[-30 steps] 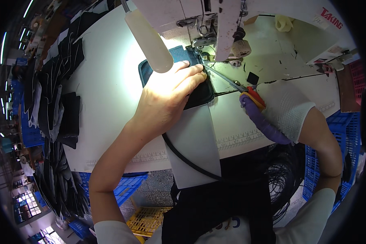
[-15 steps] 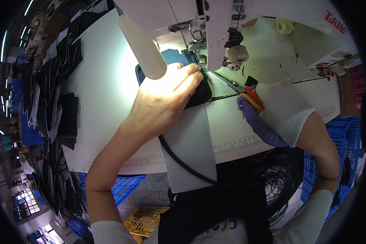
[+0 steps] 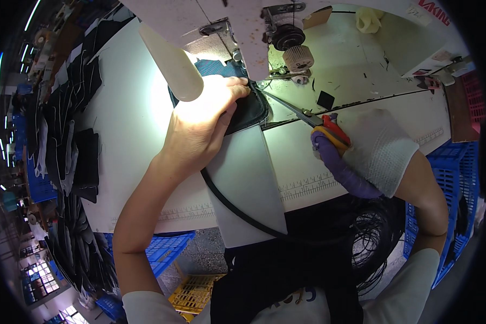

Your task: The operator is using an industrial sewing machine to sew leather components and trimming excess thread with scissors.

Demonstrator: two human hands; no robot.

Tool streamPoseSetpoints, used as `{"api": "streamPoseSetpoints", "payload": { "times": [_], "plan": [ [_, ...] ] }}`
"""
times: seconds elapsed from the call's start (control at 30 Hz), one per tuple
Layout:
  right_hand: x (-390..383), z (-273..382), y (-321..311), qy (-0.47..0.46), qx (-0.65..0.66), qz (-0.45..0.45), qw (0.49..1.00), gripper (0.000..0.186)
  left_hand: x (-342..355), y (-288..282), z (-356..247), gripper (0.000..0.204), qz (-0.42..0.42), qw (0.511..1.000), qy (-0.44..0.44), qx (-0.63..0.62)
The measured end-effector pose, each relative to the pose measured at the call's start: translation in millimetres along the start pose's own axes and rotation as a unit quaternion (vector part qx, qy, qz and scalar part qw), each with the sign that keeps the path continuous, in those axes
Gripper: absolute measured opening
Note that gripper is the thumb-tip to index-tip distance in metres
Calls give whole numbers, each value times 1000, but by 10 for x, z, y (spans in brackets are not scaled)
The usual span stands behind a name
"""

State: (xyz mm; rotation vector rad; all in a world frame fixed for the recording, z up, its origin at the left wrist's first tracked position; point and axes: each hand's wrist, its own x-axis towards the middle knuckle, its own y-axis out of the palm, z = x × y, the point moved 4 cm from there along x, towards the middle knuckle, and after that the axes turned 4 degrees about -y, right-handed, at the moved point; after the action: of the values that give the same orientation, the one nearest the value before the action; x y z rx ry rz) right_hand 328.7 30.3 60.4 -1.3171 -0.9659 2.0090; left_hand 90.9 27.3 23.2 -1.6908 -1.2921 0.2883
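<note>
My left hand (image 3: 200,119), lit brightly by a white lamp (image 3: 170,59), grips a dark fabric piece (image 3: 248,113) with bluish mesh, its fingers bent together beside the sewing machine's needle area (image 3: 240,62). A black cord (image 3: 227,202) runs from under my hand over a pale plate (image 3: 248,183). My right hand (image 3: 345,151), in a white textured glove with a purple wrap along the thumb side, holds scissors (image 3: 332,129) with red and yellow handles. Their blades point at the fabric's right edge near the presser foot; the exact tip contact is unclear.
Dark cut pieces (image 3: 65,119) are piled at the left. Blue crates (image 3: 440,216) stand at the right, a yellow crate (image 3: 191,291) below the table (image 3: 113,108). Black cord coils (image 3: 372,243) hang near my lap. A small black square (image 3: 325,100) lies beyond the scissors.
The view has shifted, with the machine higher and further left in it. My left fingers have bent a little on the fabric; the scissors still point at its edge.
</note>
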Motion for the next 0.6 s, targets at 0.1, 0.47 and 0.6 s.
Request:
{"api": "streamPoseSetpoints", "payload": {
  "times": [0.1,0.47,0.6],
  "plan": [
    [27,10,-3,-17,-8,-14,1000,27,24,-8,14,24,11,1000,15,-5],
    [-89,-88,-10,-68,1,-124,990,31,-7,-19,135,31,10,997,73,28],
    [-309,-212,11,-103,43,-204,972,27,53,-73,194,33,-18,999,43,0]
  ]
}}
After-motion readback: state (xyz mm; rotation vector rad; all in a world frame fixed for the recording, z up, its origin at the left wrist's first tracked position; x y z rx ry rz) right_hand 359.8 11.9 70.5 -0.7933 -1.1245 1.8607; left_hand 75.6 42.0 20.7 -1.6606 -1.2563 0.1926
